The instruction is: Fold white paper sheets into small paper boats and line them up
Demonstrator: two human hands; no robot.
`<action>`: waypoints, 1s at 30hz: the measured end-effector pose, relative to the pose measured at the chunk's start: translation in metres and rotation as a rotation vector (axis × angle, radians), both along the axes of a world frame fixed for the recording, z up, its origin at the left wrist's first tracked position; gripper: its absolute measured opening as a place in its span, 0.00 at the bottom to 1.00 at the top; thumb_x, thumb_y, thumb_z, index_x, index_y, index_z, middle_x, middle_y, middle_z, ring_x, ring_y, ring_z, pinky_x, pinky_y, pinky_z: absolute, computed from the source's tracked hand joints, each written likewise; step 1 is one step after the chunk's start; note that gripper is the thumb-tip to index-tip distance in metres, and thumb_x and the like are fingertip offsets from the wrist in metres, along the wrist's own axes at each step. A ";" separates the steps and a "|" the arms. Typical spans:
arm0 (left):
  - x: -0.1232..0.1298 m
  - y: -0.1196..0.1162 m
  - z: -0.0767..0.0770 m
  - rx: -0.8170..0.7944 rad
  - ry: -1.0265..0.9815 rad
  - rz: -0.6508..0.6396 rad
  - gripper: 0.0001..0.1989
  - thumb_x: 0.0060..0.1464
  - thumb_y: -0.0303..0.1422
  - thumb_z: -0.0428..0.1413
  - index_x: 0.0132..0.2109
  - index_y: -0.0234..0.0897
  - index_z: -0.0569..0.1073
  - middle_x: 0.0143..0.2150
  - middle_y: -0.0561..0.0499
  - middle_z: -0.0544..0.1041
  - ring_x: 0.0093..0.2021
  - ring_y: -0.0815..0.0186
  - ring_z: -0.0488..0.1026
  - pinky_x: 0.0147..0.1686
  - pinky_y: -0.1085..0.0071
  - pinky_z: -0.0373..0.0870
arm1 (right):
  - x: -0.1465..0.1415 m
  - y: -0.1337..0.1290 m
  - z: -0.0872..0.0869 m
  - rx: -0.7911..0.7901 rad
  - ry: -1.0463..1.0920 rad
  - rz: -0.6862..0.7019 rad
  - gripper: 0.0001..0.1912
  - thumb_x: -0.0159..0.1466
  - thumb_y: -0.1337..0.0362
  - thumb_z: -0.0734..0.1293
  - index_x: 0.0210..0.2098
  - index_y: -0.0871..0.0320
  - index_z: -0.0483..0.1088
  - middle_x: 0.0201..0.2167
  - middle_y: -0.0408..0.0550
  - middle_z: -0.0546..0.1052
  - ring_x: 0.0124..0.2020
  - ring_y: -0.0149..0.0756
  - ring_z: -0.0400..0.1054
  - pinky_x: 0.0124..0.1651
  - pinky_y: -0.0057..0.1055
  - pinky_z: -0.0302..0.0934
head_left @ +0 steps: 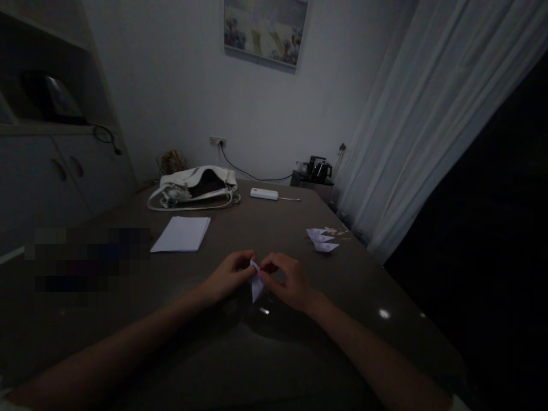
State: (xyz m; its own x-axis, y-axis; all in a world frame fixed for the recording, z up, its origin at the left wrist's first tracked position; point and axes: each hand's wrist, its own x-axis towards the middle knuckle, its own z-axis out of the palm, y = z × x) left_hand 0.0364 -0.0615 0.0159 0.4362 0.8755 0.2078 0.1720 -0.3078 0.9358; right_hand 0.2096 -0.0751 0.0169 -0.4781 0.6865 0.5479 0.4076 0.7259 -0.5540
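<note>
Presently, the left hand (233, 275) and right hand (290, 281) pinch a folded paper (257, 289) between fingertips, nearside right of the paper stack (182, 234); three paper boats (326, 247), apparently finished, lie farther right of that stack; the held piece looks unfinished. Stacked sheets appear unfolded.

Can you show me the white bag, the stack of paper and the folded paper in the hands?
White bag (183, 178): head view, on its upper side.
Stack of paper (182, 234): head view, middle of top sheet.
Folded paper (257, 288): head view, its lower part.
</note>
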 end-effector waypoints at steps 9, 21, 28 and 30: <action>-0.005 -0.006 0.009 -0.063 -0.121 0.088 0.14 0.49 0.42 0.53 0.31 0.35 0.71 0.29 0.52 0.71 0.34 0.63 0.67 0.33 0.73 0.63 | 0.003 0.015 -0.005 -0.509 0.208 0.127 0.19 0.58 0.50 0.63 0.24 0.60 0.62 0.20 0.39 0.61 0.22 0.25 0.55 0.25 0.23 0.50; -0.010 0.015 0.003 -0.349 -0.655 -0.058 0.10 0.45 0.35 0.61 0.29 0.31 0.73 0.29 0.51 0.74 0.32 0.69 0.70 0.38 0.74 0.66 | 0.016 0.028 -0.003 -0.690 0.520 0.226 0.16 0.51 0.54 0.70 0.30 0.60 0.69 0.26 0.41 0.70 0.28 0.27 0.63 0.33 0.25 0.57; -0.011 0.017 -0.001 -0.474 -0.697 -0.066 0.09 0.46 0.33 0.62 0.33 0.31 0.75 0.32 0.49 0.75 0.33 0.71 0.70 0.37 0.76 0.65 | 0.014 0.027 -0.005 -0.805 0.678 0.264 0.19 0.44 0.61 0.76 0.33 0.59 0.70 0.30 0.44 0.73 0.31 0.29 0.67 0.38 0.27 0.60; -0.011 0.016 -0.001 -0.486 -0.677 -0.116 0.10 0.45 0.34 0.62 0.31 0.31 0.75 0.29 0.50 0.74 0.30 0.72 0.68 0.34 0.77 0.65 | 0.014 0.028 -0.004 -0.825 0.744 0.237 0.20 0.42 0.61 0.76 0.32 0.58 0.70 0.30 0.43 0.73 0.31 0.29 0.67 0.37 0.27 0.60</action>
State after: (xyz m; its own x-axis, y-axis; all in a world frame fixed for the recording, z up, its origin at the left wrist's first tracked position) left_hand 0.0259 -0.0459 0.0150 0.4460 0.8924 0.0688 -0.4818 0.1746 0.8587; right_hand 0.2233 -0.0466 0.0128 -0.3889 0.9049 0.1729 -0.3218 0.0424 -0.9459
